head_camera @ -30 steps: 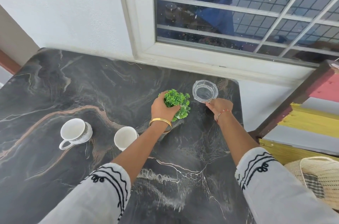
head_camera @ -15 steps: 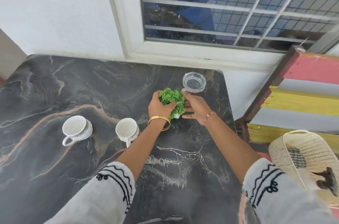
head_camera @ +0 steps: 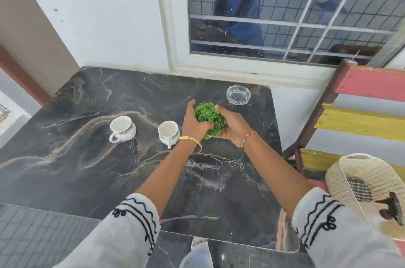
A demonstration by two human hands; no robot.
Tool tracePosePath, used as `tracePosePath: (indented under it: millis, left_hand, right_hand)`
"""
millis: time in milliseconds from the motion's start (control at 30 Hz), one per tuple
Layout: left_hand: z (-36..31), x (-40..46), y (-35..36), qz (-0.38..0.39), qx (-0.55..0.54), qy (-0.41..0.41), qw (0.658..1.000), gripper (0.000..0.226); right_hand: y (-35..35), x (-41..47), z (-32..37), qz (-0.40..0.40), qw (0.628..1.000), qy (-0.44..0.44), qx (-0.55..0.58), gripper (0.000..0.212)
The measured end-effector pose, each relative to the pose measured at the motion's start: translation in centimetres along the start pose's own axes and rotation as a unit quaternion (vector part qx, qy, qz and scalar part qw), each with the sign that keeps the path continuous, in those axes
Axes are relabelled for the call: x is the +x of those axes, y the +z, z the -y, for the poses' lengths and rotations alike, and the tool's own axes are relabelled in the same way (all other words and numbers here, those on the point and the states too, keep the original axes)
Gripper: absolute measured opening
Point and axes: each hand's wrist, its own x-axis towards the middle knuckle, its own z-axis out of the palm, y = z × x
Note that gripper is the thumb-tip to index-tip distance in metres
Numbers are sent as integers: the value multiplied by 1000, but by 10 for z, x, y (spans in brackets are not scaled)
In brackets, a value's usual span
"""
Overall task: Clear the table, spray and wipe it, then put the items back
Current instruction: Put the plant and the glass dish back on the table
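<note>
Got both my left hand (head_camera: 194,124) and right hand (head_camera: 230,127) cupped around the small bushy green plastic plant (head_camera: 209,117), near the far right of the black marble table (head_camera: 87,169). Worry: my left wrist sits just beside the nearer white ceramic cup (head_camera: 168,132), so swinging out could knock it over. The clear glass ashtray (head_camera: 238,94) is also close behind.

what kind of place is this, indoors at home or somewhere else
Most likely a home, perhaps a sitting or dining corner: a dark marble table holds two teacups and a glass ashtray, set against a white wall under a barred window.
</note>
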Motion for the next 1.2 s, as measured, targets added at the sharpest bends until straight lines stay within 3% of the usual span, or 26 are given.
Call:
tracePosePath:
  millis: [133, 233, 500, 700, 833, 1033, 1200]
  left_hand:
    - [-1, -30, -15, -27, -75, -2, 997, 77]
    - [-2, -44, -33, -42, -161, -25, 986, 68]
    - [-11, -46, -90, -93, -99, -9, 991, 38]
    - [5, -8, -165, -129, -125, -39, 983, 55]
    - [10, 31, -215, -110, -163, -100, 975, 29]
    - [27, 89, -280, -74, -210, -158, 962, 67]
    - [42, 114, -306, -24, -145, -188, 971, 69]
  right_hand:
    - [16, -23, -11, 23, 1000, -13, 13, 30]
    - [32, -35, -14, 36, 999, -17, 15, 20]
    - [92, -46, -12, 49, 998, -50, -7, 16]
    - [176, -16, -4, 42, 997, -53, 24, 15]
    - [234, 17, 2, 29, 998, -51, 24, 22]
    - [301, 64, 3, 0, 998, -45, 42, 27]
    - [323, 86, -2, -33, 999, -30, 9, 24]
